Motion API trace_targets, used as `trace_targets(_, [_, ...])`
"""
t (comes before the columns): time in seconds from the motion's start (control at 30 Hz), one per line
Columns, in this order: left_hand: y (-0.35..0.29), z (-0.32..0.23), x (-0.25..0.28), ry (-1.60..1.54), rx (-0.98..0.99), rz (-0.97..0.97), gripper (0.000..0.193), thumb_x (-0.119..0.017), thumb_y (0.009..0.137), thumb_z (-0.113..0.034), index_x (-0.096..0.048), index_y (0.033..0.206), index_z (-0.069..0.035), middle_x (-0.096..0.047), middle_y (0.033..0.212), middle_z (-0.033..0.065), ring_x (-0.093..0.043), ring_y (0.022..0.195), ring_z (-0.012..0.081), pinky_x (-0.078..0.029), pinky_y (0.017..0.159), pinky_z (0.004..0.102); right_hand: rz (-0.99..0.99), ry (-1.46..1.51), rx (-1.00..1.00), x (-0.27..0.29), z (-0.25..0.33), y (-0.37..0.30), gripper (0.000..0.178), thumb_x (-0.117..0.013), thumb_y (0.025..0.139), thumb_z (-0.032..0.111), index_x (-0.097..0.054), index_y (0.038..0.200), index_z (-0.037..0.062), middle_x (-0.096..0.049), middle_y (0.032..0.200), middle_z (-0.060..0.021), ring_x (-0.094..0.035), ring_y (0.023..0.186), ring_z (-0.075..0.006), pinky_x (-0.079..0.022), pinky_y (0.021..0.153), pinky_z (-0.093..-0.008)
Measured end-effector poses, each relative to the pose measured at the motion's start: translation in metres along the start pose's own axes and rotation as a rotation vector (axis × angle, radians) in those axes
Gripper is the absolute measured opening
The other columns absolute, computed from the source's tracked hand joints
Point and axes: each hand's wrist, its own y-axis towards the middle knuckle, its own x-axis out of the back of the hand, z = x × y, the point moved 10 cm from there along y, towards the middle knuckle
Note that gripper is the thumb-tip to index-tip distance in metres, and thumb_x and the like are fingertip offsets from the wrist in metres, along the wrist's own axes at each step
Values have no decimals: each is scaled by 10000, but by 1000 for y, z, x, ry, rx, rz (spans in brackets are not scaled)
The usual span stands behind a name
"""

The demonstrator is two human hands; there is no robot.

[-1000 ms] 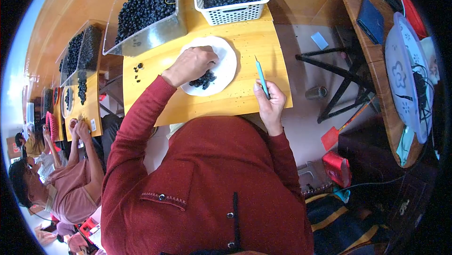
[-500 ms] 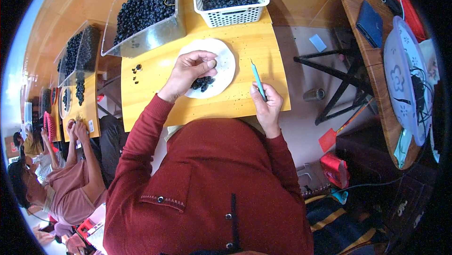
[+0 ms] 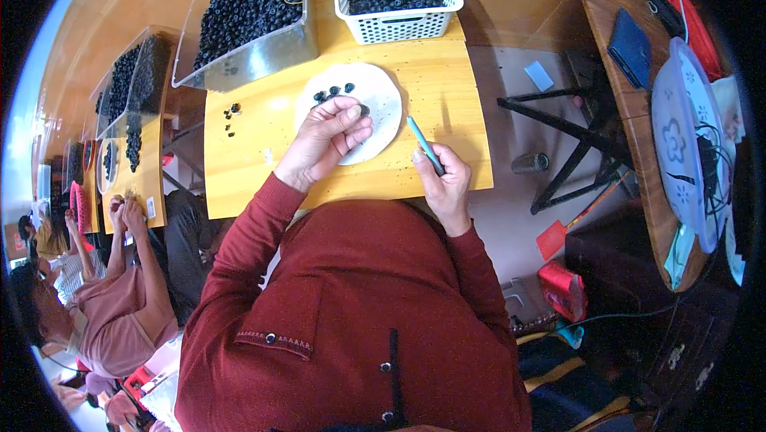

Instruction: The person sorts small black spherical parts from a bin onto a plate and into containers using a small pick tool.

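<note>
My left hand [image 3: 327, 141] is over a white round plate [image 3: 388, 113], thumb and fingers pinching a small dark round piece [image 3: 365, 110] like a bead or berry. Several more dark round pieces [image 3: 335, 91] lie on the plate beyond my fingers; the hand covers part of it. To the right of the plate, my right hand [image 3: 447, 185] is closed round a slim teal pen-like tool [image 3: 425, 145]. The tool points up and left, its tip apart from the left hand.
A clear bin [image 3: 271, 57] and a white perforated basket [image 3: 403, 27], both full of dark pieces, stand at the table's [image 3: 255, 129] far side. Crumbs dot the tabletop. On the left another person [image 3: 120, 304] works at a table. A side table [image 3: 638, 137] at right bears a patterned basin [image 3: 670, 137].
Dark pieces now show at the plate's far side instead of beneath my left wrist. My left hand has shifted slightly nearer me; the teal tool has tilted further left.
</note>
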Motion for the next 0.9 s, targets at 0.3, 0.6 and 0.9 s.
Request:
trace_targets(0.3, [-9, 15, -19, -165, 17, 17, 183, -635, 932, -91, -628, 1109, -45, -693, 1018, 81, -688, 936, 193, -580, 877, 347, 55, -89, 153, -14, 29, -1, 284, -647, 947, 252, -665, 979, -30, -616, 698, -92, -585, 609, -155, -453, 550, -308])
trace_targets(0.6, [-13, 23, -24, -221, 16, 58, 182, -624, 945, -120, -624, 1112, -48, -687, 998, 72, -679, 922, 186, -569, 885, 341, 18, -173, 233, -13, 41, -3, 264, -680, 916, 232, -667, 965, -27, -642, 746, -128, -624, 625, -217, -472, 557, -334])
trace_targets(0.9, [-20, 25, -37, -212, -4, 59, 142, -613, 953, -120, -628, 1076, -52, -677, 954, 61, -671, 893, 171, -570, 877, 331, -16, -164, 293, -7, 38, -5, 209, -708, 887, 166, -680, 1001, -6, -623, 725, -124, -619, 610, -236, -468, 541, -345])
